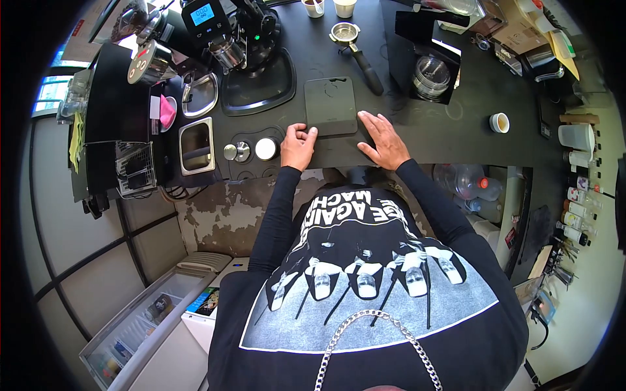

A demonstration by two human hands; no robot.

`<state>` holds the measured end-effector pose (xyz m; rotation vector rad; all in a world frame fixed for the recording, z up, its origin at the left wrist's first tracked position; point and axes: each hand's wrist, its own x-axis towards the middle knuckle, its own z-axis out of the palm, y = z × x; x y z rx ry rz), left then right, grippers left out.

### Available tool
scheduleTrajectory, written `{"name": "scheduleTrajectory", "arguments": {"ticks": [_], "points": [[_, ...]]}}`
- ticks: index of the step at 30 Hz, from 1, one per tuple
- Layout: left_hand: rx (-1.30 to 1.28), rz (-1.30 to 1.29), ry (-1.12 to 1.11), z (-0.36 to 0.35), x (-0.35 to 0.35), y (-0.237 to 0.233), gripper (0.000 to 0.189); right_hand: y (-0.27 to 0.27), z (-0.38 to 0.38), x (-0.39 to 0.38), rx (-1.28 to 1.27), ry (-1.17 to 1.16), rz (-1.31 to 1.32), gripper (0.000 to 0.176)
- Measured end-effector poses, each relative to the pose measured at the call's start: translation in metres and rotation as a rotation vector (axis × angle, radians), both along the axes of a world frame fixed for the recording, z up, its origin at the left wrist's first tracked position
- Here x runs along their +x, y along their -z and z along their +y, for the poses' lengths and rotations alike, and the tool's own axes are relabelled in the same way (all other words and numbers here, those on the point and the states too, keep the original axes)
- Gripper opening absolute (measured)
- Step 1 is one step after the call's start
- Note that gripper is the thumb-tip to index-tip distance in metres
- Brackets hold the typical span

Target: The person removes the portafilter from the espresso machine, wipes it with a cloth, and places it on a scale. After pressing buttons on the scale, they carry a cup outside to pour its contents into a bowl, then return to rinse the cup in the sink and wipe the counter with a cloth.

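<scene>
A flat black coffee scale [330, 107] lies on the dark counter right in front of me. My left hand [298, 147] rests by its near left corner, fingers loosely bent, the thumb apart from them at the scale's edge. At the near right corner, my right hand [386, 141] is open, with fingers stretched out and the index fingertip right at the edge. Neither hand holds anything. Beyond the scale is a portafilter [345, 32], its black handle pointing toward me. Left of my left hand stand a metal tamper [242, 151] and a white-topped round tool [265, 148].
A grinder with a lit display [203, 14] stands at the back left, above a black tray [259, 88]. Steel bins [196, 146] are set farther left. On the right are a black stand with a glass jar [431, 77] and a small cup [499, 123].
</scene>
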<state>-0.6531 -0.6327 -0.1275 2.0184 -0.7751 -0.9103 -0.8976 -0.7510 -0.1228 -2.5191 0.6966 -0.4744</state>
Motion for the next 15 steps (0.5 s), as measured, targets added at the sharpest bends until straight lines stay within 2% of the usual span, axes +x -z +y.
{"name": "scheduleTrajectory", "arguments": {"ticks": [1, 6, 9, 15], "points": [[-0.009, 0.060, -0.053, -0.001, 0.000, 0.003, 0.046, 0.001, 0.000, -0.001, -0.001, 0.003, -0.016, 0.071], [-0.001, -0.014, -0.065, -0.003, -0.002, 0.005, 0.040, 0.004, -0.004, -0.004, 0.016, -0.013, -0.059, 0.069], [-0.048, 0.325, -0.185, -0.004, 0.007, 0.014, 0.037, 0.004, -0.007, -0.005, 0.044, -0.020, -0.095, 0.068], [-0.055, 0.361, -0.234, -0.001, 0.010, 0.023, 0.035, 0.005, -0.011, -0.009, 0.088, -0.050, -0.124, 0.069]]}}
